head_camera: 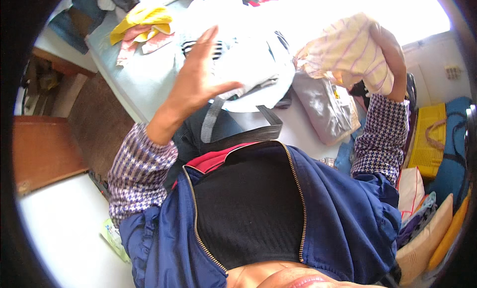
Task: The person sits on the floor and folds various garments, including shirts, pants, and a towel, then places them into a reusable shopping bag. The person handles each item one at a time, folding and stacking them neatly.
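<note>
My left hand (199, 70) is raised with its fingers apart over a white bag-like item (261, 98), whose open top shows folded clothes, among them a black-and-white striped cloth (217, 50). Grey and black straps (253, 133) run from its near side towards my lap. At the right, my right hand (389, 45) grips a cream garment (343, 53) with purple stripes, which hangs bunched to the left of the hand. Below that garment lies a folded grey garment (318, 109). Glare washes out much of the bag.
Yellow cloth (143, 21) and pink cloth (128, 45) lie on a pale blue surface (117, 77). A yellow basket (428, 139), a blue bag (454, 146) and several cushions or folded fabrics (426, 239) stand at the right. A brown wooden panel (48, 154) is at the left.
</note>
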### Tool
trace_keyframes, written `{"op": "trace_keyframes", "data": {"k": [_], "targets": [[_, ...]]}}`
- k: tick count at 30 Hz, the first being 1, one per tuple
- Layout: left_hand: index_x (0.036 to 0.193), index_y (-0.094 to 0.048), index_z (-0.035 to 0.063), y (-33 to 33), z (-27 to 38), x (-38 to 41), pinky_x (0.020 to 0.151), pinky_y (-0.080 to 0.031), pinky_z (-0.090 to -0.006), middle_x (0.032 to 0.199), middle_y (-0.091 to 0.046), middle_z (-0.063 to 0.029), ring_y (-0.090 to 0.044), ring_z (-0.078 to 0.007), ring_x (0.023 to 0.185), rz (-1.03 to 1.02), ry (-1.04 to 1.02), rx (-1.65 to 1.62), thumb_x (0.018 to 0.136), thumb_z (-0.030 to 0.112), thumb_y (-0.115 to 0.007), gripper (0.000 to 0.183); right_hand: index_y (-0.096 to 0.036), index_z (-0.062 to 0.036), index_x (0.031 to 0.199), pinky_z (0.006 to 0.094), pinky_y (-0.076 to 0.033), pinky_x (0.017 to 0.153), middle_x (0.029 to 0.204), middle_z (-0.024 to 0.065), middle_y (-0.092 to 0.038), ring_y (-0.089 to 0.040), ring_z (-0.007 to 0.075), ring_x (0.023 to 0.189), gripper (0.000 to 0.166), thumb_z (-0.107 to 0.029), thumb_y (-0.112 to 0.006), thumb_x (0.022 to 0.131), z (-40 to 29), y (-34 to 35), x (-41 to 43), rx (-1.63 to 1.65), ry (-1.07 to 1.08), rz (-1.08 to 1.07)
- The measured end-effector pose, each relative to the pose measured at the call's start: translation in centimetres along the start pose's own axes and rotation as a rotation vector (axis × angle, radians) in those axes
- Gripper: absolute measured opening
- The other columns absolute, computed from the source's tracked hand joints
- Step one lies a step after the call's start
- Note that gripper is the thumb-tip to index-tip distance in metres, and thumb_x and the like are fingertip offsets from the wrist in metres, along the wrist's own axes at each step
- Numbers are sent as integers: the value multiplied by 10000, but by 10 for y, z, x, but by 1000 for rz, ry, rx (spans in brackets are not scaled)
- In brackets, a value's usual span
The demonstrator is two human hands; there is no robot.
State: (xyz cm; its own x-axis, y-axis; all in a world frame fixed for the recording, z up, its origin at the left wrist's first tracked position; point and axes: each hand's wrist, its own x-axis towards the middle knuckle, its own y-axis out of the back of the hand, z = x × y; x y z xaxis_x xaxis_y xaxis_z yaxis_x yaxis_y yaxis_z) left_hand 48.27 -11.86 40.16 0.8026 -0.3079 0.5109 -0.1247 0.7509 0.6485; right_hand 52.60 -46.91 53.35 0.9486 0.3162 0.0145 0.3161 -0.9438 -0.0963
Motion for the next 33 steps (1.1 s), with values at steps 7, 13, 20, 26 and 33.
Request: {"op": "trace_keyframes", "data": {"k": [7,13,20,26,33], "targets": [[1389,-210,-19,-36,-9,51,1027,-336,-331,1340,-403,-200,-422,-303,1232,-12,-35,-406,699,273,-762,931,-557,25,1081,277,-520,715,940,102,-627,-626,170,818,290,-203,-550,902,-18,-148,50,251,229,-260],[1329,-350,56,-26,-59,25,1001,-379,-335,1313,-456,-117,-466,-228,1192,289,192,-1197,915,269,-489,486,-528,22,1124,275,-551,769,1001,121,-640,-648,190,915,329,-240,-522,926,31,-122,93,38,90,-515],[1341,-357,99,-28,-80,25,1060,-285,-398,1344,-416,-119,-380,-255,1252,173,-66,5,877,377,-452,549,-404,-98,1338,361,-452,902,1223,123,-540,-540,233,1094,717,-430,-695,773,122,-81,103,-540,280,-215],[1329,-380,71,-27,-44,27,1053,-291,-344,1343,-411,-118,-380,-224,1248,122,-15,-49,883,326,-504,529,-451,-3,1267,345,-451,911,1155,109,-581,-569,212,1035,729,-266,-805,686,150,-123,97,-181,-14,-338],[1193,-537,66,-31,-70,17,896,-452,-354,1124,-589,-171,-562,-314,1054,100,326,-305,739,110,-668,474,-550,19,1147,285,-498,791,1029,79,-635,-621,154,878,392,-74,-670,785,176,-77,91,-144,-267,-212]]}}
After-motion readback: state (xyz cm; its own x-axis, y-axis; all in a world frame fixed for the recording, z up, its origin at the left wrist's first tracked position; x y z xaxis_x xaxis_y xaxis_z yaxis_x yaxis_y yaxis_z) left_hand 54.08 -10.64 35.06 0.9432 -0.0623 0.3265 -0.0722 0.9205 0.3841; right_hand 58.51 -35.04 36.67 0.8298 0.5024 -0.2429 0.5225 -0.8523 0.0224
